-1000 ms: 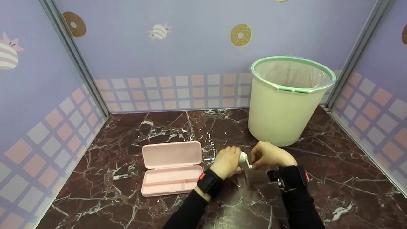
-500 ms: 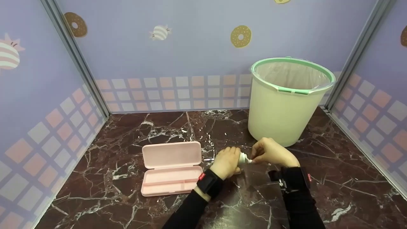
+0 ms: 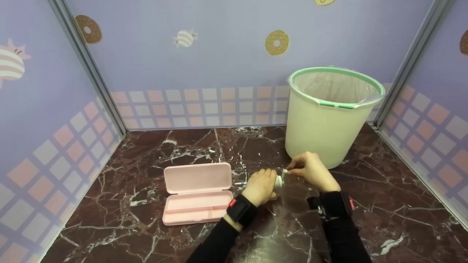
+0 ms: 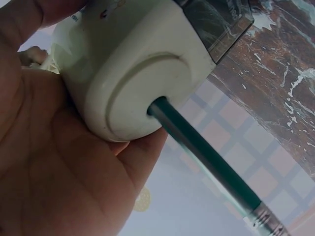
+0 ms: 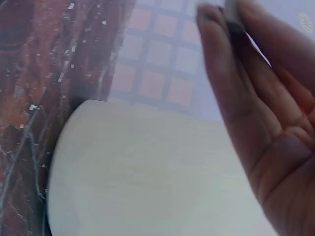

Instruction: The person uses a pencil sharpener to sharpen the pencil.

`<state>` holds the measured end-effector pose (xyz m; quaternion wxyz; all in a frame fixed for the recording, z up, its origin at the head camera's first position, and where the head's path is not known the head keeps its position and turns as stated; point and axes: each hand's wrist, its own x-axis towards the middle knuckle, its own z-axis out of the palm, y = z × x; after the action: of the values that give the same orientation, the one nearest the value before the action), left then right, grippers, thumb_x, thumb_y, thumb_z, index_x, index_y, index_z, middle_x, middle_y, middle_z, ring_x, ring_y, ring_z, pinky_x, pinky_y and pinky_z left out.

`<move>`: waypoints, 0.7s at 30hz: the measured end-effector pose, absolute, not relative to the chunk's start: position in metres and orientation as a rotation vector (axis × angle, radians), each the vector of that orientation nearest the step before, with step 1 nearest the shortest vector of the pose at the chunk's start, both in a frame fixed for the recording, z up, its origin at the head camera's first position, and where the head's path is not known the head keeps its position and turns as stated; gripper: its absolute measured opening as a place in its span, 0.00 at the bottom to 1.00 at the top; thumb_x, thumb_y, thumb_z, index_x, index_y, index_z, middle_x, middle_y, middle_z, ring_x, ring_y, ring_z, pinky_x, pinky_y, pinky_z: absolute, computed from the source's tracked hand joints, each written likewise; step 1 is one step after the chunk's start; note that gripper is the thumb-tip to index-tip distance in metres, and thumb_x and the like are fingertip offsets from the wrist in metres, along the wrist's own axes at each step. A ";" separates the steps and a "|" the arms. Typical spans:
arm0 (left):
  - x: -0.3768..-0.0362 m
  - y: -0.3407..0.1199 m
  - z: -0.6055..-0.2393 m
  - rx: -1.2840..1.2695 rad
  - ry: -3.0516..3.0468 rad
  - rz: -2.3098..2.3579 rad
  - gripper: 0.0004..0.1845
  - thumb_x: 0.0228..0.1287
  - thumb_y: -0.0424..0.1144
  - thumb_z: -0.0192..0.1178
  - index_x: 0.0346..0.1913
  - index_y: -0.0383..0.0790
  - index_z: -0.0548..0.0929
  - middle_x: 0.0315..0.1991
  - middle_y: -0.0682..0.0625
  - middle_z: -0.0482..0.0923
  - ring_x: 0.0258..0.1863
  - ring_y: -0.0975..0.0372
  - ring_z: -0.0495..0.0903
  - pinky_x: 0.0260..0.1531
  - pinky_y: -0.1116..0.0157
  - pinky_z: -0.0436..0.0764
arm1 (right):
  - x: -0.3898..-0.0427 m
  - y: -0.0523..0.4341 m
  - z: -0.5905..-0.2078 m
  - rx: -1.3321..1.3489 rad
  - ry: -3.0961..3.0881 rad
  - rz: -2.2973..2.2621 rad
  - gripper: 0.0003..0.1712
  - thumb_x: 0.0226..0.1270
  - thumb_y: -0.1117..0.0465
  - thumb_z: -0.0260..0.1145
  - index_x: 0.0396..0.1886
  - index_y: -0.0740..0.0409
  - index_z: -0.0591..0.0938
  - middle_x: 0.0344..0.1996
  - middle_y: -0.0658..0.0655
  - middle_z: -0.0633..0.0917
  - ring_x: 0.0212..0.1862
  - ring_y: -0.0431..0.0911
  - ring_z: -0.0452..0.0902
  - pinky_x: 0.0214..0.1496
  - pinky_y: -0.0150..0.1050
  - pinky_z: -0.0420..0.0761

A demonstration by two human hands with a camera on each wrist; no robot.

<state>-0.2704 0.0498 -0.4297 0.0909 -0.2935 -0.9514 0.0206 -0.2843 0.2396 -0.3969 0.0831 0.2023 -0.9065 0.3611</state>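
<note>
The left hand (image 3: pixel 260 185) grips a cream pencil sharpener (image 4: pixel 133 78); the right hand (image 3: pixel 310 171) pinches the green pencil (image 4: pixel 204 147) stuck in it.

I'm looking into a staged booth: doughnut-print wall panels (image 3: pixel 219 54) enclose a marble tabletop (image 3: pixel 182 146) behind the bin (image 3: pixel 325 124)

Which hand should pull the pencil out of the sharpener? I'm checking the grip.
The right hand: it pinches the pencil by its far end, while the left hand grips the sharpener.
</note>
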 end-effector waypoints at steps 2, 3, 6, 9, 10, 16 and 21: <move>-0.270 0.049 -0.430 -0.871 -2.819 0.064 0.31 0.51 0.53 0.72 0.52 0.40 0.73 0.47 0.49 0.78 0.48 0.58 0.78 0.52 0.65 0.78 | -0.289 0.236 -0.403 0.550 -2.657 1.060 0.03 0.51 0.68 0.76 0.24 0.59 0.88 0.26 0.56 0.89 0.27 0.40 0.81 0.34 0.29 0.79; -0.270 0.049 -0.430 -0.873 -2.816 0.064 0.31 0.51 0.53 0.72 0.52 0.40 0.73 0.47 0.49 0.78 0.48 0.58 0.78 0.52 0.65 0.78 | -0.291 0.234 -0.406 0.523 -2.631 1.051 0.03 0.51 0.68 0.76 0.24 0.59 0.88 0.25 0.56 0.89 0.27 0.40 0.81 0.33 0.29 0.79; -0.271 0.049 -0.430 -0.878 -2.810 0.067 0.30 0.51 0.54 0.72 0.51 0.40 0.73 0.46 0.49 0.78 0.48 0.58 0.78 0.52 0.65 0.79 | -0.298 0.230 -0.417 0.459 -2.569 1.015 0.03 0.50 0.69 0.76 0.24 0.60 0.88 0.26 0.57 0.89 0.29 0.43 0.82 0.35 0.30 0.79; -0.271 0.049 -0.431 -0.883 -2.808 0.072 0.31 0.51 0.54 0.72 0.51 0.40 0.73 0.47 0.49 0.79 0.48 0.58 0.78 0.52 0.65 0.79 | -0.304 0.226 -0.428 0.420 -2.545 1.003 0.04 0.50 0.72 0.75 0.24 0.62 0.88 0.27 0.59 0.89 0.30 0.47 0.83 0.35 0.33 0.80; -0.271 0.049 -0.431 -0.885 -2.806 0.075 0.31 0.51 0.54 0.72 0.52 0.40 0.73 0.47 0.49 0.79 0.48 0.58 0.78 0.51 0.65 0.79 | -0.305 0.225 -0.431 0.410 -2.545 0.994 0.04 0.49 0.72 0.75 0.24 0.62 0.87 0.27 0.59 0.89 0.31 0.48 0.83 0.35 0.34 0.80; -0.269 0.049 -0.430 -0.901 -2.793 0.050 0.31 0.51 0.52 0.72 0.53 0.40 0.73 0.47 0.49 0.79 0.48 0.58 0.78 0.52 0.65 0.78 | -0.310 0.224 -0.448 0.437 -2.631 0.957 0.06 0.47 0.74 0.75 0.21 0.63 0.86 0.25 0.58 0.88 0.28 0.46 0.81 0.33 0.36 0.79; -0.271 0.048 -0.430 -0.911 -2.806 0.038 0.31 0.52 0.52 0.72 0.53 0.40 0.73 0.48 0.49 0.79 0.48 0.58 0.78 0.53 0.64 0.78 | -0.310 0.228 -0.453 0.606 -2.779 0.917 0.06 0.43 0.76 0.72 0.19 0.63 0.85 0.21 0.56 0.87 0.24 0.39 0.74 0.30 0.34 0.77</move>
<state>-0.2710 0.0480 -0.4303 0.0957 -0.3074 -0.9467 0.0128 -0.3096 0.2277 -0.4526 0.0766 0.2024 -0.9271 0.3061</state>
